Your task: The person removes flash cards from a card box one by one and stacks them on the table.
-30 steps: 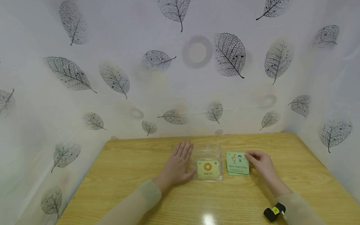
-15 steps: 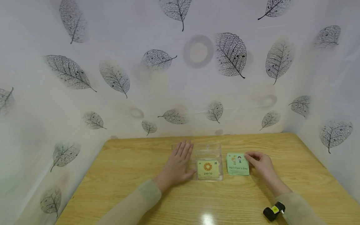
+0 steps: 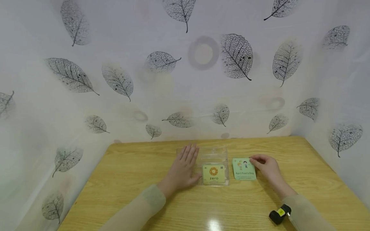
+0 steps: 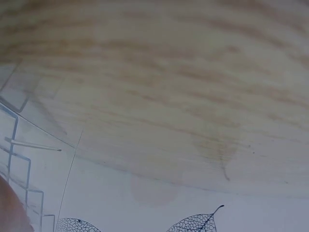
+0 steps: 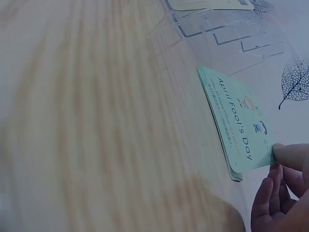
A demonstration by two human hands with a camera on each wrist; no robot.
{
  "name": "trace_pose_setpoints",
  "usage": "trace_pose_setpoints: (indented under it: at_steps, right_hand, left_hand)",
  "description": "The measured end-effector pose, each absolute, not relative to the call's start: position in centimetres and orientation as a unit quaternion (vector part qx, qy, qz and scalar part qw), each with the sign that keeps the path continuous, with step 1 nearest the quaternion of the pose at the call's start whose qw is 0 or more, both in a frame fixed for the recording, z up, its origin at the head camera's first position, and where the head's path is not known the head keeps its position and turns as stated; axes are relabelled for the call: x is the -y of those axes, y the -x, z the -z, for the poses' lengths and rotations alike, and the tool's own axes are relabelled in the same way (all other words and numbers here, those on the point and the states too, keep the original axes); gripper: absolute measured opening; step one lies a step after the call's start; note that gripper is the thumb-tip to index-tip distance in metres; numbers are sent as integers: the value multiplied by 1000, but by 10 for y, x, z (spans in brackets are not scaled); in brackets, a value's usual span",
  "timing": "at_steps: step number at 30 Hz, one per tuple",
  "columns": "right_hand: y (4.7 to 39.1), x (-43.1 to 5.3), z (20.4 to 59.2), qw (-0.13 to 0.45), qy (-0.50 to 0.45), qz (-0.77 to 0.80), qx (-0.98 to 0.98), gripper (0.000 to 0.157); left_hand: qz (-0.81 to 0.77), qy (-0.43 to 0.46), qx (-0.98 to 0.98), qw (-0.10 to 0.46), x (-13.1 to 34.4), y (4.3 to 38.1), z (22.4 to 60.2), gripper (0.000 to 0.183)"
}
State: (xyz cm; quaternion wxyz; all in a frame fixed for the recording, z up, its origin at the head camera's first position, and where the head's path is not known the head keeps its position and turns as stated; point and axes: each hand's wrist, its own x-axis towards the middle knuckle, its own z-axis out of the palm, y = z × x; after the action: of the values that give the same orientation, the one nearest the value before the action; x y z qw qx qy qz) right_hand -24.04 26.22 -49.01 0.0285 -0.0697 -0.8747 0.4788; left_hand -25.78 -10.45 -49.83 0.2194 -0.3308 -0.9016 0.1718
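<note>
My left hand (image 3: 182, 168) lies with straight fingers over the left side of a clear plastic card tray (image 3: 227, 175). Inside the tray's front slot sits a yellow card (image 3: 214, 175) with an orange ring and the word "zero". To the right of the tray is a stack of green cards (image 5: 235, 177). My right hand (image 3: 269, 168) pinches the top card (image 5: 236, 121), printed "April Fool's Day", by its upper right corner between thumb and fingers. In the right wrist view this card sits slightly askew over the cards below it.
The wooden table (image 3: 133, 179) ends in front of a pale curtain (image 3: 179, 89) printed with leaves. A small black device with a yellow label (image 3: 280, 213) is beside the right sleeve (image 3: 303, 211). Stepped clear dividers (image 5: 231, 36) show behind the green cards.
My right hand has shifted slightly left, and the top green card now lines up more closely with the stack in the head view. My left hand has stayed on the tray.
</note>
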Motion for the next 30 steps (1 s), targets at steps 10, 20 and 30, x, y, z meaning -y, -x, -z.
trace_pose_setpoints:
  at_steps: [10, 20, 30]
  right_hand:
    - [243, -265, 495, 36, 70, -483, 872, 35]
    - [248, -266, 501, 34, 71, -487, 870, 34]
    - [249, -266, 500, 42, 77, -481, 873, 35]
  left_hand:
    - [-176, 329, 904, 208, 103, 256, 495, 101]
    - [-178, 327, 905, 203, 102, 256, 495, 101]
    - [-169, 330, 906, 204, 104, 256, 496, 102]
